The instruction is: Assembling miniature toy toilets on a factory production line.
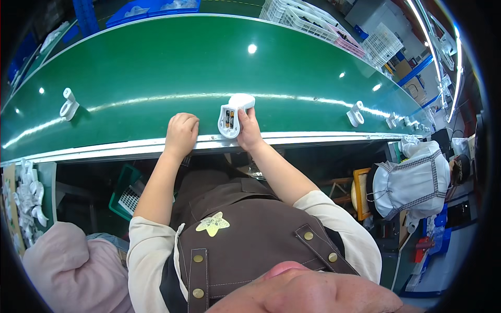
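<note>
My right hand (249, 129) grips a white handheld device (242, 100) with a rounded head, held over the near edge of the green bench. Its handle faces up, and the open battery compartment (229, 120) shows batteries with dark and copper-coloured casings inside. My thumb lies along the device's side. To the left, my left hand (182, 133) rests at the bench edge with its fingers curled inward. Whatever those fingers may hold is hidden beneath them. The two hands are apart, and only the right one touches the device.
Similar white devices stand on the green bench (172, 57): one at left (69, 105), another at right (355, 114), several farther right. Beyond the bench are a blue bin (151, 11) and white crates (308, 23). Co-workers sit at left (78, 266) and right (409, 180).
</note>
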The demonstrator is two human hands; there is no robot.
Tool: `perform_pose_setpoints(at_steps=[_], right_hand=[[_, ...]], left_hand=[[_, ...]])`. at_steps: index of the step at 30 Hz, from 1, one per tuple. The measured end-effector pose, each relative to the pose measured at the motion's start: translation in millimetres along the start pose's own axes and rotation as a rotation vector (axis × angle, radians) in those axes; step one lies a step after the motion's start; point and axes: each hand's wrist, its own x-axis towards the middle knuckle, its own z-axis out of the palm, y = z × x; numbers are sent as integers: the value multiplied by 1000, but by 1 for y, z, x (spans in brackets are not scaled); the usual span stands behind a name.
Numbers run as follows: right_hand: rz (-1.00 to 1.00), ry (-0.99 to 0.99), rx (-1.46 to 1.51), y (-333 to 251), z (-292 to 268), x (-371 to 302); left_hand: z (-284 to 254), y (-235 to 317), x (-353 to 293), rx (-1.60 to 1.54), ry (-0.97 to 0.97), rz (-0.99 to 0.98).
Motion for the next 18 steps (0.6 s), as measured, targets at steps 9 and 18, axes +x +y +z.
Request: perform_pose_setpoints(at_steps=[9,18], right_hand=[[-3,-11,18,12,11,0],[-25,-13,32,23,15,-1]], left_hand=[[-14,-9,-3,-8,-21,-4],[-21,-13,-7,-9,3,-37]])
